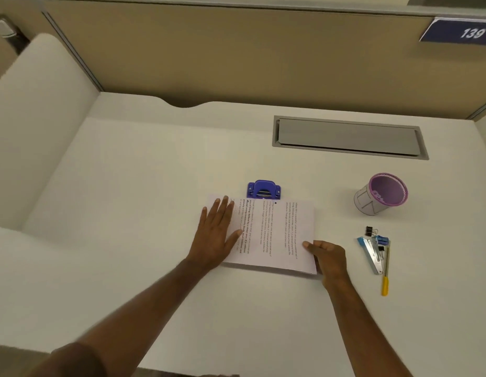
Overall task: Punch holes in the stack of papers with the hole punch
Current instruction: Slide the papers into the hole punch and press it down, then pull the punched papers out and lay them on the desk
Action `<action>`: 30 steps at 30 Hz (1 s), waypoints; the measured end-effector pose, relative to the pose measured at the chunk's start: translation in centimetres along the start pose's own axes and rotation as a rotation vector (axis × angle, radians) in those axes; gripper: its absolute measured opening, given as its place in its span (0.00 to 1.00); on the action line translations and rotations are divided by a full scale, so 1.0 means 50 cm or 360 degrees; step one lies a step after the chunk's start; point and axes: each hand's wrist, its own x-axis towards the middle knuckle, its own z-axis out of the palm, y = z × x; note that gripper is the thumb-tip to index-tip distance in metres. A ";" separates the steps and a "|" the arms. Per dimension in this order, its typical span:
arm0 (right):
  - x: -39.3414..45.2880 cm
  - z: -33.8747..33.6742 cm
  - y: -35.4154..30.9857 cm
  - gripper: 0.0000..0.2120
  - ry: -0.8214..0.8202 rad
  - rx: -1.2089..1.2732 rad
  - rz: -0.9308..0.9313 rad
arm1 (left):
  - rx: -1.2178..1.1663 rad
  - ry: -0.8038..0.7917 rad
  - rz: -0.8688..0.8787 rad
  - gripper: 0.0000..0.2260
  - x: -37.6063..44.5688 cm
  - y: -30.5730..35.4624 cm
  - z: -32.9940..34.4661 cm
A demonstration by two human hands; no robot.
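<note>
The stack of papers [274, 235] lies flat on the white bench [154, 186], a little right of the middle, with printed text that runs sideways to the person. Its far edge is pushed into the mouth of the blue hole punch [264, 189], which stands on the bench just behind the paper, touching it.

The left hand [218, 232] rests flat on the left part of the stack, with fingers straight and spread, the palm partly on the bench. The right hand [327, 255] grips the near right corner of the stack: the thumb lies on top of the sheet and the fingers are curled at the edge (probably under it, but the view does not show them well). The two hands are well apart, one at each side of the paper.

On the right side of the bench a purple mesh pen cup [380, 194] stands. Nearer to the person there is a small group of things: a black binder clip [369, 231], a blue and metal stapler [372, 254], and a tool with yellow handle [385, 278] that lies just beside the stapler. At the back, a grey cable tray lid [347, 137] is set into the bench, and a blue sign with the number 139 [462, 32] is on the partition.
</note>
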 end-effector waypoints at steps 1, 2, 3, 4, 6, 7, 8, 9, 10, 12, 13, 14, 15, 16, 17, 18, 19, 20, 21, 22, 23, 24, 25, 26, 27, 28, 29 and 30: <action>-0.005 0.001 0.007 0.06 -0.0004 0.0000 0.0004 | -0.0076 0.0049 -0.0038 0.35 -0.006 -0.005 -0.012; -0.012 0.003 0.015 0.07 -0.0009 0.0017 0.0012 | -0.0173 0.0108 -0.0076 0.35 -0.012 -0.009 -0.026; -0.019 0.005 0.023 0.07 -0.0016 0.0040 0.0019 | -0.0288 0.0173 -0.0116 0.35 -0.015 -0.014 -0.041; -0.025 0.006 0.030 0.07 -0.0028 0.0062 0.0027 | -0.0405 0.0239 -0.0153 0.35 -0.015 -0.017 -0.058; -0.042 0.011 0.045 0.06 -0.0062 0.0096 0.0063 | -0.0607 0.0357 -0.0223 0.30 -0.007 -0.024 -0.095; -0.053 0.014 0.051 0.06 -0.0076 0.0112 0.0082 | -0.0721 0.0410 -0.0255 0.26 0.001 -0.030 -0.116; -0.063 0.016 0.057 0.07 -0.0083 0.0136 0.0101 | -0.0856 0.0459 -0.0276 0.22 0.011 -0.036 -0.138; -0.074 0.019 0.063 0.07 -0.0086 0.0168 0.0117 | -0.0991 0.0490 -0.0285 0.18 0.023 -0.045 -0.159; -0.086 0.022 0.068 0.07 -0.0091 0.0204 0.0133 | -0.1097 0.0486 -0.0294 0.15 0.035 -0.052 -0.180; -0.113 0.028 0.074 0.06 -0.0126 0.0270 0.0160 | -0.1246 0.0306 -0.0330 0.12 0.061 -0.067 -0.218; -0.127 0.029 0.076 0.07 -0.0143 0.0289 0.0171 | -0.1315 0.0141 -0.0352 0.11 0.073 -0.072 -0.235; -0.141 0.030 0.078 0.07 -0.0151 0.0303 0.0181 | -0.1356 -0.0038 -0.0366 0.10 0.084 -0.074 -0.247; -0.154 0.031 0.080 0.08 -0.0151 0.0322 0.0190 | -0.1348 -0.0205 -0.0365 0.10 0.094 -0.076 -0.257; -0.167 0.031 0.083 0.09 -0.0151 0.0348 0.0196 | -0.1300 -0.0340 -0.0351 0.11 0.103 -0.077 -0.262; -0.178 0.031 0.086 0.10 -0.0153 0.0373 0.0193 | -0.1233 -0.0441 -0.0321 0.11 0.111 -0.077 -0.262; -0.189 0.030 0.089 0.11 -0.0153 0.0388 0.0184 | -0.1162 -0.0521 -0.0278 0.11 0.117 -0.075 -0.260; -0.199 0.030 0.091 0.12 -0.0157 0.0394 0.0172 | -0.1094 -0.0598 -0.0230 0.11 0.122 -0.072 -0.256; -0.208 0.030 0.092 0.12 -0.0168 0.0397 0.0160 | -0.1029 -0.0676 -0.0180 0.10 0.125 -0.065 -0.252; -0.216 0.031 0.091 0.12 -0.0185 0.0401 0.0149 | -0.0970 -0.0760 -0.0133 0.10 0.125 -0.057 -0.249; -0.222 0.029 0.091 0.12 -0.0204 0.0404 0.0147 | -0.0914 -0.0841 -0.0092 0.09 0.123 -0.048 -0.245; -0.227 0.027 0.090 0.11 -0.0226 0.0405 0.0148 | -0.0864 -0.0913 -0.0055 0.09 0.122 -0.037 -0.240; -0.231 0.025 0.086 0.10 -0.0248 0.0398 0.0150 | -0.0823 -0.0980 -0.0025 0.10 0.121 -0.025 -0.236; -0.233 0.024 0.081 0.10 -0.0269 0.0383 0.0146 | -0.0787 -0.1055 -0.0009 0.11 0.122 -0.013 -0.232; -0.234 0.023 0.075 0.10 -0.0287 0.0362 0.0134 | -0.0744 -0.1138 0.0001 0.13 0.123 0.000 -0.230; -0.233 0.023 0.067 0.10 -0.0302 0.0340 0.0117 | -0.0667 -0.1226 0.0021 0.15 0.124 0.009 -0.229; -0.230 0.021 0.058 0.09 -0.0316 0.0320 0.0099 | -0.0551 -0.1306 0.0062 0.17 0.125 0.017 -0.225; -0.225 0.020 0.048 0.09 -0.0333 0.0293 0.0087 | -0.0430 -0.1358 0.0105 0.19 0.125 0.021 -0.221; -0.218 0.019 0.036 0.10 -0.0345 0.0257 0.0078 | -0.0345 -0.1377 0.0140 0.21 0.125 0.025 -0.218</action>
